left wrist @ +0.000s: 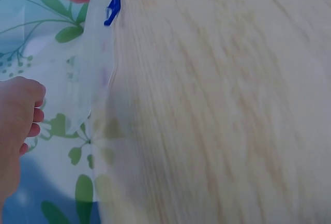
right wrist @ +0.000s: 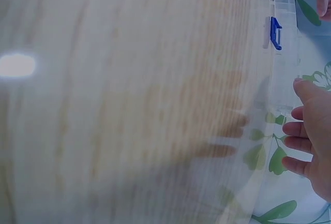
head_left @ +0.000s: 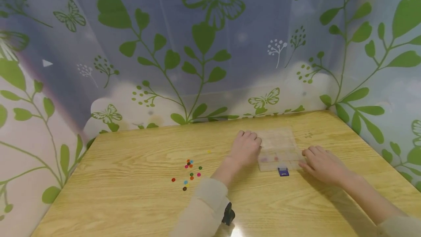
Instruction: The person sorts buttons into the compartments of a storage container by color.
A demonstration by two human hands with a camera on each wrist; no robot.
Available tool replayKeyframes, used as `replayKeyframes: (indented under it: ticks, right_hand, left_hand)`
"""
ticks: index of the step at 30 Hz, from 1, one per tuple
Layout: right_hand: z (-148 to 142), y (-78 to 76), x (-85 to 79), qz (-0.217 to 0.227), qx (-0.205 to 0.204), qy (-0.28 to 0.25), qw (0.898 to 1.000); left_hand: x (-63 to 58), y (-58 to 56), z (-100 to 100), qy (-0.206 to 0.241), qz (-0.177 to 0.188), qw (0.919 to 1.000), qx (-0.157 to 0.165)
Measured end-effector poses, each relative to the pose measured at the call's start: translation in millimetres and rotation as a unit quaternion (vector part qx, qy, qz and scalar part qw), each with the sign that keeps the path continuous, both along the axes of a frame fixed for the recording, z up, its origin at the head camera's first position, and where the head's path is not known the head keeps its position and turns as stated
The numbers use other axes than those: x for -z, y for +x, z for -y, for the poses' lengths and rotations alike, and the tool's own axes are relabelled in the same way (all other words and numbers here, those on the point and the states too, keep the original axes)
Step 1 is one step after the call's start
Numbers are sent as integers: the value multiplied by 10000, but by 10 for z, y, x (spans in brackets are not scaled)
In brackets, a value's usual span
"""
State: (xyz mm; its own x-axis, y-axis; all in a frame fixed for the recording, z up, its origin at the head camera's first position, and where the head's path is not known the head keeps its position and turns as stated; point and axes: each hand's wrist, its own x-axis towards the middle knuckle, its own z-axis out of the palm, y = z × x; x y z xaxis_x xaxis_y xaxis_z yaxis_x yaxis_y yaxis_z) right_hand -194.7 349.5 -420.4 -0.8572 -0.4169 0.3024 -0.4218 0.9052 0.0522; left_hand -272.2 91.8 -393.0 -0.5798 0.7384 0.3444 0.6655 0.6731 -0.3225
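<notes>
A clear plastic box [head_left: 283, 165] with low dividers lies on the table, its see-through lid [head_left: 276, 138] tilted back behind it. A blue latch [head_left: 283, 172] sticks out at its front edge, and a few pinkish and red spots show inside. My left hand [head_left: 246, 148] is at the box's left side, fingers loosely bent; its fingertips are partly hidden in the head view. At the right side is my right hand [head_left: 320, 164], its thumb close to the box edge. In the right wrist view the fingers [right wrist: 296, 130] of that hand are relaxed and apart.
Several small coloured discs [head_left: 192, 174] lie scattered on the wooden table [head_left: 125, 193] left of my left forearm, with a yellow one [head_left: 208, 151] farther back. Tiny pale bits [head_left: 308, 134] lie behind my right hand. A leaf-printed curtain [head_left: 230, 65] closes off the back and sides.
</notes>
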Motion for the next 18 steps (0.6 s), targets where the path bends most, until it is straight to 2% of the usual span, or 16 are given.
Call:
replayKeyframes:
  ticks: [8,18]
  right_hand:
    - [4,21,-1,38,-7,67,10000]
    - [21,18,-15,-34,-52,104,9999]
  left_hand:
    - [-70,0,257,-148,-22,9999,-6]
    - [-110,-38,683,12,-17,9999,-152]
